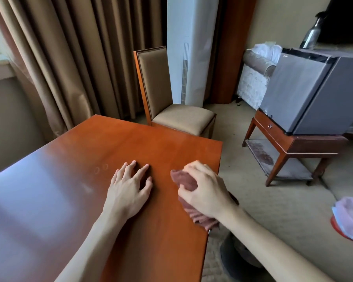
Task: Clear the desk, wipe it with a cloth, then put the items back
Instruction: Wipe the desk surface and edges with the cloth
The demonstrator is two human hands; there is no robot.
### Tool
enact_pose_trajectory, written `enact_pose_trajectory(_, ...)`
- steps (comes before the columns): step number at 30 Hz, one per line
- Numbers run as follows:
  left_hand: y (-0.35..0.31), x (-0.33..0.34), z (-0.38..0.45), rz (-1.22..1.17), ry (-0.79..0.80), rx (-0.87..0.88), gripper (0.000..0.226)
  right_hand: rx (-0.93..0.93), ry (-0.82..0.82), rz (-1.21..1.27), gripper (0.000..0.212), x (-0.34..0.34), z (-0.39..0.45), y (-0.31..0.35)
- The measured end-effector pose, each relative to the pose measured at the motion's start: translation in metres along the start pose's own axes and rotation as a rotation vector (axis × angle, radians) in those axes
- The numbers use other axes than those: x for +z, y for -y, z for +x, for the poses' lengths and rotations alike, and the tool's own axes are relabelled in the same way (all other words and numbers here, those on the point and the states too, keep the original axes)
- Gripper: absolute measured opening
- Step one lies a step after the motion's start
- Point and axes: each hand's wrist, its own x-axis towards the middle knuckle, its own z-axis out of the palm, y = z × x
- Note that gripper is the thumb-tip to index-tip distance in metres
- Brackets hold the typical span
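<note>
Reddish-brown cloth (189, 192) is lying bunched near the desk's (73, 180) right edge, the right hand (207, 190) grasping it with curled fingers. Left hand (128, 190) is resting beside it, fingers spread flat, released.

Desk (114, 143): polished, glossy reddish wood, mirroring window light. Cloth (186, 181): soft, ribbed, matt brown fabric. Chair (167, 94): lacquered wood frame, matt tan upholstery. Mini-fridge (314, 92): smooth grey satin casing. Curtains (69, 58): heavy woven cloth.
</note>
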Motion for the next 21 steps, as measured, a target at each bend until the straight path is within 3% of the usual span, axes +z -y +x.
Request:
enact_pose_trajectory(6, 0.001, 0.001, 0.002, -0.031, -0.022, -0.014, 0.062, 0.238, -0.090, -0.169, 0.030, 0.022, 0.131, -0.091)
enact_pose_trajectory(10, 0.001, 0.000, 0.003, -0.032, -0.025, -0.015, 0.065, 0.402, -0.085, -0.196, 0.035, 0.020, 0.172, -0.113)
enact_pose_trajectory(16, 0.000, -0.001, 0.000, -0.032, -0.008, -0.012, 0.052, 0.233, -0.089, -0.115, 0.029, 0.006, 0.073, -0.065)
enact_pose_trajectory(21, -0.001, 0.000, 0.000, -0.036, -0.011, -0.010, 0.059, 0.073, -0.057, -0.017, 0.026, -0.013, -0.010, -0.023)
